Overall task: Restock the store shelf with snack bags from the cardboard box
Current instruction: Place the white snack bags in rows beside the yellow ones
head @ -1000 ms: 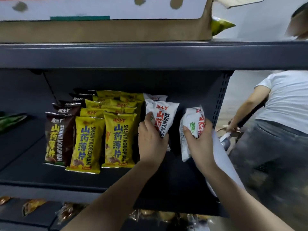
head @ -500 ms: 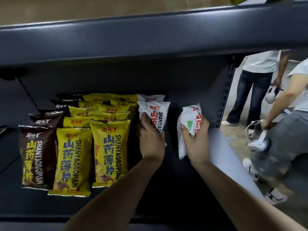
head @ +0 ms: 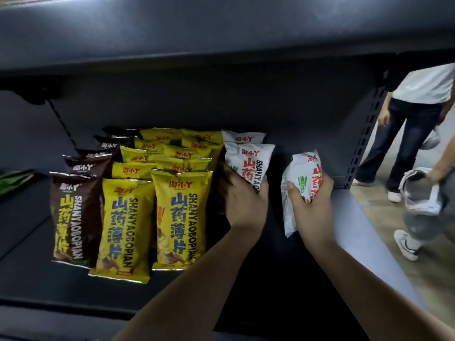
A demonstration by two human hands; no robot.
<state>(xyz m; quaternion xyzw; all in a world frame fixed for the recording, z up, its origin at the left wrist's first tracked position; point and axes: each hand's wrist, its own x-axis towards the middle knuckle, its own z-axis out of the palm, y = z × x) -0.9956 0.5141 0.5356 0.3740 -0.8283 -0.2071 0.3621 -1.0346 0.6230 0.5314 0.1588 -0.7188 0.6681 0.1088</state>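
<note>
bare shelf floor [head: 283,303] right of yellow bags [head: 181,217], upper shelf [head: 221,28] low overhead

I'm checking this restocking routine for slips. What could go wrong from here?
The left hand grips the front white foil snack bag close beside the yellow foil snack bags; nudging them could topple that row. The right hand squeezes a crumpled white snack bag; the contents might get crushed.

Dark shelf [head: 290,286] with rows of brown [head: 73,217], yellow [head: 181,217], white snack bags [head: 242,138].
</note>
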